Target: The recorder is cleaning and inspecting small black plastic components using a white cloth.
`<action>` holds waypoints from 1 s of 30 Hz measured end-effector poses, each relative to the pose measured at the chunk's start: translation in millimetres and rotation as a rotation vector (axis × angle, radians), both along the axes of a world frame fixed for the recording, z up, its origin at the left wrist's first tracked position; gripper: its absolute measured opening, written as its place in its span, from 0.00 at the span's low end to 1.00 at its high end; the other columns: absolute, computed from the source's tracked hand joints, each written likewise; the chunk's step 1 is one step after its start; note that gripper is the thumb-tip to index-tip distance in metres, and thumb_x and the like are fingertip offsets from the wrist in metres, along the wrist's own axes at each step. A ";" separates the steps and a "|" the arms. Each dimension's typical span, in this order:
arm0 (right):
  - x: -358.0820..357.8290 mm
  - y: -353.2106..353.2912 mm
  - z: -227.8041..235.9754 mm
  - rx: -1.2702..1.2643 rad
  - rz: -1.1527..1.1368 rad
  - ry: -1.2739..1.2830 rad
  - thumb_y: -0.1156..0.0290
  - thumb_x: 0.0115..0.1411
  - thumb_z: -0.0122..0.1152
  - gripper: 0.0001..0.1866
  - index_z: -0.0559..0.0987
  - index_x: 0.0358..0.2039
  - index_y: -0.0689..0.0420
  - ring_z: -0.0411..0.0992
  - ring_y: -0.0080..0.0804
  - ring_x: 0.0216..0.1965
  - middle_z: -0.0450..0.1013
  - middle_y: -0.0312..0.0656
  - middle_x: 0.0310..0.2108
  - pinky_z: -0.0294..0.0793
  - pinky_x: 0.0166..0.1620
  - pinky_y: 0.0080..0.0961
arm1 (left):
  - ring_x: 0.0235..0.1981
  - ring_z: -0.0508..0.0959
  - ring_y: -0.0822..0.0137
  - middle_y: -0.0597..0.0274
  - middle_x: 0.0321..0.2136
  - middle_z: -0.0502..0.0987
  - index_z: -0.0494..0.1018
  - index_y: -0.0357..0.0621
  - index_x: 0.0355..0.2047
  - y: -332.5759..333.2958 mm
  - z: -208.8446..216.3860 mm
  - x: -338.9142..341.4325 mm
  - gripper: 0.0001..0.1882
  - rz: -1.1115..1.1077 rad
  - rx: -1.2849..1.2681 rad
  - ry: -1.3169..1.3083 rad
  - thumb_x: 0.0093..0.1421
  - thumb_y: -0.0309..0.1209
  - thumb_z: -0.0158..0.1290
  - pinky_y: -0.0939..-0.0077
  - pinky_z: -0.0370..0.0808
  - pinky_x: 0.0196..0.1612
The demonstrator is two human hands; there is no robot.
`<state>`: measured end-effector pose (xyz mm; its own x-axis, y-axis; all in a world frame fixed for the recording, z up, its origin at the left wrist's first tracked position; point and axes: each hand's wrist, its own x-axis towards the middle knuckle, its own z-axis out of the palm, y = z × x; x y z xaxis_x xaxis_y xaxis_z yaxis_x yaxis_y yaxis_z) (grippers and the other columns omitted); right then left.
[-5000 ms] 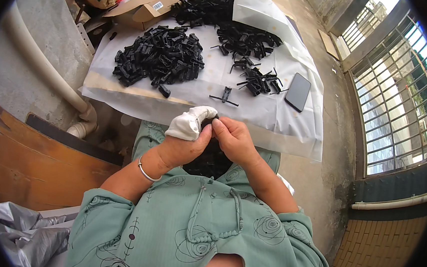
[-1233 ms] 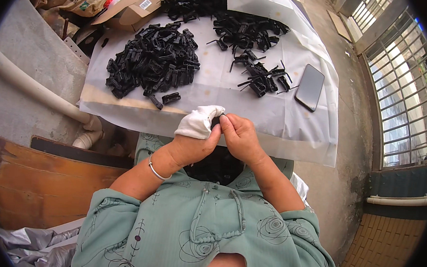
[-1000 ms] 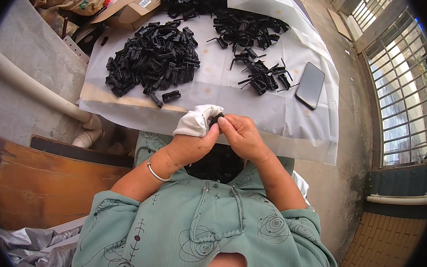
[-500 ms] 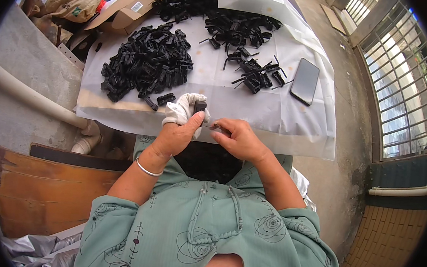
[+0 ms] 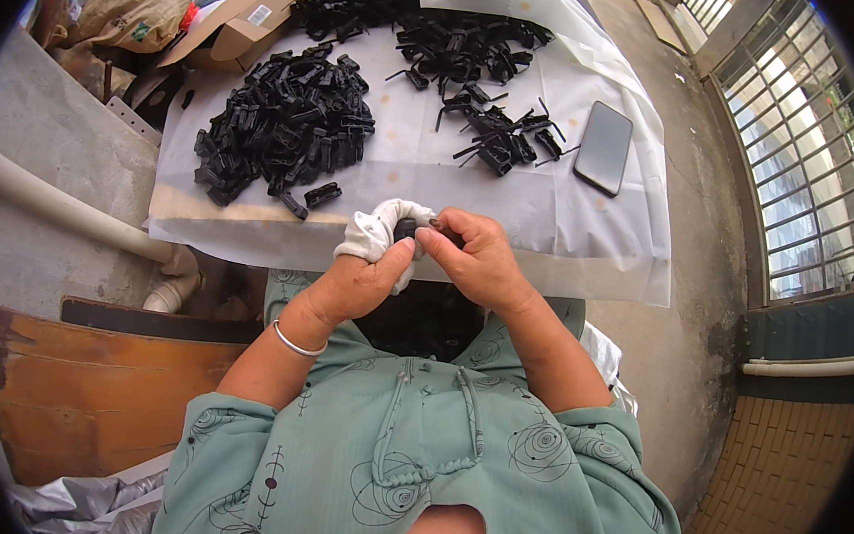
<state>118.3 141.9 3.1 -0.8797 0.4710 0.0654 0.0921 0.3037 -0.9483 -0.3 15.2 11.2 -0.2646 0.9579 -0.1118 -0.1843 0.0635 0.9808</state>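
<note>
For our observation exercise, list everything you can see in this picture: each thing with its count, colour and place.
plastic sheet: one, white, spread over the work surface
big pile of clips: many, black, left part of the sheet
far piles of clips: many, black, top of the sheet
loose clips: a small cluster, black, beside the phone
phone: one, dark, right side of the sheet
cardboard box: one, brown, upper left
pipe: one, white, left, along the wall
wooden board: one, brown, lower left
window grille: one, metal, right
bangle: one, silver, left wrist
left hand: white cloth glove on its fingers, pinching a small black clip
right hand: bare, working on the same clip
</note>
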 end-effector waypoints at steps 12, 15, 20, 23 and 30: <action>-5.6 -6.6 -10.1 0.062 0.053 -0.004 0.68 0.62 0.48 0.13 0.72 0.25 0.64 0.61 0.22 0.22 0.67 0.39 0.18 0.65 0.28 0.23 | 0.30 0.72 0.63 0.54 0.29 0.72 0.65 0.36 0.38 10.8 -9.0 2.2 0.10 0.156 0.158 0.725 0.54 0.22 0.42 0.72 0.70 0.38; -10.2 -10.2 -20.6 -0.073 0.033 0.120 0.68 0.60 0.49 0.14 0.70 0.21 0.64 0.57 0.35 0.17 0.65 0.47 0.15 0.63 0.25 0.30 | 0.34 0.74 0.57 0.49 0.32 0.73 0.67 0.36 0.40 8.5 -8.3 -1.8 0.13 0.114 0.053 0.684 0.53 0.21 0.43 0.71 0.71 0.41; 4.1 23.1 -12.8 0.477 -0.207 0.109 0.66 0.58 0.54 0.11 0.73 0.29 0.62 0.67 0.34 0.21 0.69 0.44 0.19 0.67 0.27 0.27 | 0.49 0.69 0.52 0.47 0.46 0.70 0.65 0.38 0.51 18.1 6.7 -40.8 0.22 0.194 0.073 1.199 0.53 0.21 0.47 0.68 0.66 0.52; 11.2 53.5 -1.4 0.590 -0.453 -0.072 0.65 0.56 0.57 0.12 0.73 0.33 0.61 0.70 0.42 0.24 0.71 0.45 0.21 0.69 0.29 0.30 | 0.54 0.63 0.46 0.44 0.51 0.66 0.57 0.42 0.59 27.8 27.3 -81.4 0.35 0.493 -0.206 1.685 0.50 0.29 0.55 0.64 0.62 0.55; -12.2 73.2 -34.8 0.819 -0.364 -0.168 0.63 0.53 0.59 0.16 0.72 0.38 0.58 0.72 0.41 0.27 0.73 0.45 0.26 0.71 0.31 0.34 | 0.46 0.71 0.52 0.49 0.44 0.72 0.71 0.38 0.46 39.4 16.2 -51.1 0.20 0.408 0.294 1.394 0.50 0.22 0.53 0.66 0.68 0.50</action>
